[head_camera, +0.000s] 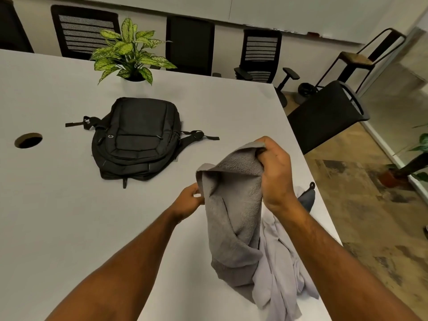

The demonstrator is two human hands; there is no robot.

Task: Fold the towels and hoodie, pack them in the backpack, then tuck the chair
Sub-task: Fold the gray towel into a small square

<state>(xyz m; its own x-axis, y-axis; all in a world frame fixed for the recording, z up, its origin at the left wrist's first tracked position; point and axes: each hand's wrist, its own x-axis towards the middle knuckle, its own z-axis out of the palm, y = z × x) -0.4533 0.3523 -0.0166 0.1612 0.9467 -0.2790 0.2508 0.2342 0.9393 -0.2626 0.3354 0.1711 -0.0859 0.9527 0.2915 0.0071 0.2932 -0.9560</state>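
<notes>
A potted plant (130, 50) stands on the white table (58, 193) near its far edge. A round cable hole (28, 140) lies at left. A wooden-seated stool (357, 59) stands far right.

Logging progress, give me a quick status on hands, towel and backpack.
Left hand pinches the grey towel edge; right hand grips its top corner, towel lifted. Backpack flat on table, looks closed. Nothing between them.

Both forearms are bare all the way to the bottom of the shot, no sleeves showing. Left hand (188, 201) and right hand (275, 174) are bare too, with short nails on the left fingers.
</notes>
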